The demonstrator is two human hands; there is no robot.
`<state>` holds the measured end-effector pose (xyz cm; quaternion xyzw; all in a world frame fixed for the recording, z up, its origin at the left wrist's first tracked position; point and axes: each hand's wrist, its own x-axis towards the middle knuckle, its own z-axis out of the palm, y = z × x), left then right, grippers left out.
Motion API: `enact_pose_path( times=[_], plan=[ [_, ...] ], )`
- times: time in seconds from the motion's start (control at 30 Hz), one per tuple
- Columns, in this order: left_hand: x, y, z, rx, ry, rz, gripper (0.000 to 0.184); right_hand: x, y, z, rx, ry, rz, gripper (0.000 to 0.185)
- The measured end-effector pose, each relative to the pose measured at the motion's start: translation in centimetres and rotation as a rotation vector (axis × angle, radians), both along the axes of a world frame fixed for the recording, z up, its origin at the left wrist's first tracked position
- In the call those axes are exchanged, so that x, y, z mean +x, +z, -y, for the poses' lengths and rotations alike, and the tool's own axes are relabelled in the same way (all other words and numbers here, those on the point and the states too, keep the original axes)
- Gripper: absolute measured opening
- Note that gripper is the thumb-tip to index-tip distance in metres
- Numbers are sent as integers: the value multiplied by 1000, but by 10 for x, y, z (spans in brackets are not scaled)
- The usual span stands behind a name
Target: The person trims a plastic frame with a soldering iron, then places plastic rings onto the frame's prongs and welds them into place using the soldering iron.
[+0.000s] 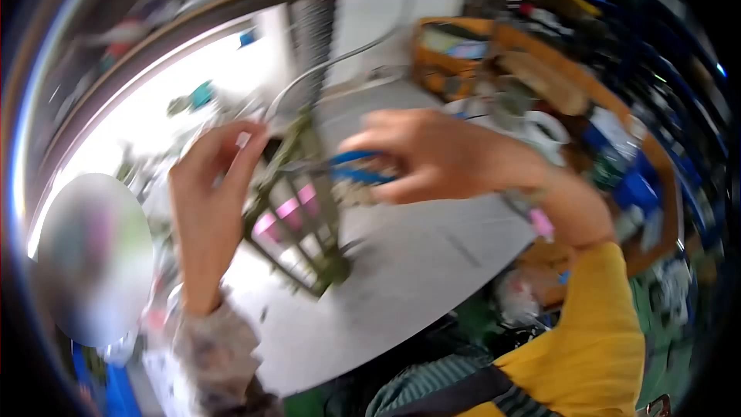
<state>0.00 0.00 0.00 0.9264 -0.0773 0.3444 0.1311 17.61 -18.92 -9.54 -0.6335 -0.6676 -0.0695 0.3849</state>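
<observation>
- Now, left of the green frame [330,212], your left hand [212,174] pinches a small white piece [243,140]
- Right of it, your right hand [432,156] grips a blue-handled tool [360,175]
- Beneath it lies the grey table [432,262]

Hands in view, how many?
2. Left hand: left of the green slatted frame, pinching a small white piece. Right hand: right of it, gripping blue handles. Others may be hidden.
</observation>
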Motion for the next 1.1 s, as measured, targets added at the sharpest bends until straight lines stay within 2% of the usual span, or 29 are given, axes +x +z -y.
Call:
enact_pose_path(
  times=[0.03,0.07,0.1,0.13,0.17,0.2,0.23,0.27,0.3,0.33,0.37,0.43,0.5,0.53,0.6,0.63,0.67,0.7,0.73,0.77,0.8,0.9,0.97,1.07,1.1],
  plan=[
    [1,-11,15,-165,32,184,20,3,-19,26,43,-10,-13,57],
    [-1,-17,36,-230,13,259,20,5,-37,56,32,-92,-52,57],
    [-12,-122,5,-667,116,420,19,16,-50,62,-289,-109,-31,57],
    [-22,-119,-12,-646,164,382,20,22,-77,62,-316,-259,-109,54],
    [-32,-138,-17,-791,205,283,20,32,-106,77,-344,-285,-151,52],
    [-32,-207,-30,-952,145,176,23,61,-135,117,-495,-345,-81,52],
    [-44,-221,-48,-929,68,-13,21,75,-166,129,-601,-378,-50,53],
    [-50,-240,-59,-1091,101,-255,19,89,-189,143,-712,-433,-3,55],
    [-55,-259,-78,-1058,80,-404,19,105,-213,156,-791,-467,-29,57],
    [-62,-265,-88,-915,268,-482,21,120,-235,168,-868,-506,-57,59],
    [-70,-269,-98,-763,452,-560,22,130,-255,181,-833,-512,-79,60],
    [-87,-294,-146,-606,573,-257,22,145,-282,204,-764,-542,-120,64],
    [-116,-299,-214,-339,655,169,29,147,-295,215,-685,-585,-44,64],
    [-135,-298,-234,-197,855,269,34,150,-297,221,-643,-610,-4,65],
    [-132,-280,-223,-116,1026,368,41,153,-292,217,-499,-628,41,60],
    [-130,-267,-199,-181,1003,355,44,153,-285,209,-428,-634,63,58],
    [-122,-268,-190,-480,783,343,42,153,-271,194,-395,-651,-116,45],
    [-105,-248,-142,-677,631,292,44,156,-259,183,-361,-645,-409,43],
    [-93,-239,-111,-773,573,260,45,161,-248,172,-316,-626,-700,41],
    [-84,-230,-79,-773,490,173,54,164,-237,162,-261,-597,-987,40],
    [-72,-224,-45,-810,359,259,47,162,-228,150,-155,-529,-1131,40],
    [-51,-218,16,-654,80,306,61,200,-231,127,142,-343,-1526,42],
    [-38,-211,44,-561,30,307,67,224,-228,107,272,-334,-1730,46],
    [-24,-201,73,-411,243,342,63,260,-226,87,386,-408,-1824,50],
    [-21,-195,74,-213,277,376,47,272,-228,78,426,-419,-1803,50]
  ],
)
